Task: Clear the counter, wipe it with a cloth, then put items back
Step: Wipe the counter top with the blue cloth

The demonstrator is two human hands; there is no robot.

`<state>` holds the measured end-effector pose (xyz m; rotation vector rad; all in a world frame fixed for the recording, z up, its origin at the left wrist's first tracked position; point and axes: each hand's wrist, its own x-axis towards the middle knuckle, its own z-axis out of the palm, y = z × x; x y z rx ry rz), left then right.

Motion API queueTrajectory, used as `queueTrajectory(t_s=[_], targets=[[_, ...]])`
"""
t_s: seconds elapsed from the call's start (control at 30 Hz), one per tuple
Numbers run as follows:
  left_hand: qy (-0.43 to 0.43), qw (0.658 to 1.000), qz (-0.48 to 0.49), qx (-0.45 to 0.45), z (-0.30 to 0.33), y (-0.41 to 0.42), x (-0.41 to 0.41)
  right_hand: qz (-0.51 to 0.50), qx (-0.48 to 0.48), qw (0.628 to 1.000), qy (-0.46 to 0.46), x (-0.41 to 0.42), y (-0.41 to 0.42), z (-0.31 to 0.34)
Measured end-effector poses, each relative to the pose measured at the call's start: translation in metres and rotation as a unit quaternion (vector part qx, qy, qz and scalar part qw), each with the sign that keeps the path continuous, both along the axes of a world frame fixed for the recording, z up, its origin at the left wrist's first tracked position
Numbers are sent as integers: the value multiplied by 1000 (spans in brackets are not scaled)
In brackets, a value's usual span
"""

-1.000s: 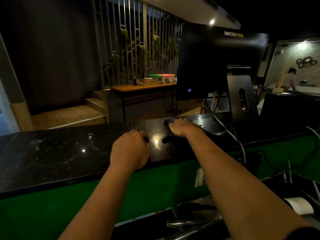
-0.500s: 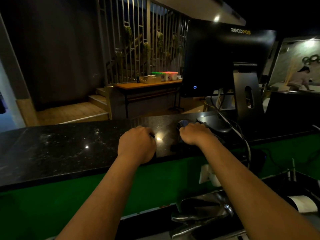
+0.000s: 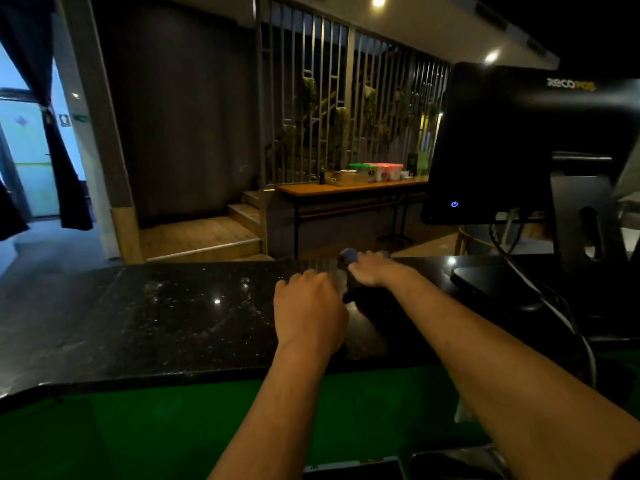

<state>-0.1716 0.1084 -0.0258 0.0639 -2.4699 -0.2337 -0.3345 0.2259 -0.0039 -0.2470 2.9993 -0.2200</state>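
A black speckled stone counter [image 3: 156, 317] runs across the view. My right hand [image 3: 372, 271] is stretched to the counter's far edge and grips a blue cloth [image 3: 348, 255], which pokes out past the fingers. My left hand [image 3: 308, 313] sits on the counter nearer to me, just left of the right hand, with its fingers curled under. Whatever lies beneath it is hidden. A dark shape, perhaps shadow, lies between the two hands.
A black POS monitor [image 3: 519, 143] on a stand rises at the counter's right end, with a flat dark base [image 3: 485, 282] and trailing cables [image 3: 554, 299]. A green ledge [image 3: 138, 427] lies below the counter's near edge. A wooden table with tubs [image 3: 377, 171] stands beyond.
My right hand has slid the blue cloth left and farther out, from beside the monitor base to the far edge. The left hand has stayed curled on the counter.
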Motion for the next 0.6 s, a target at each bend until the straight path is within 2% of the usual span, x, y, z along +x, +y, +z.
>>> queueTrajectory(t_s=[0.1, 0.17, 0.3, 0.43, 0.5, 0.6], targets=[[11, 1000, 25, 15, 6, 1, 5, 122, -2, 992, 11, 35, -7, -7], [18, 999, 28, 30, 7, -2, 9, 146, -19, 989, 8, 56, 11, -10], [16, 999, 10, 29, 12, -16, 30, 58, -19, 997, 38, 62, 52, -10], [25, 998, 47, 12, 8, -62, 67, -13, -5, 999, 32, 74, 34, -10], [30, 997, 68, 25, 7, -81, 80, 25, -14, 999, 37, 98, 4, -10], [24, 996, 76, 43, 8, -98, 87, 142, -25, 988, 61, 149, -36, -15]])
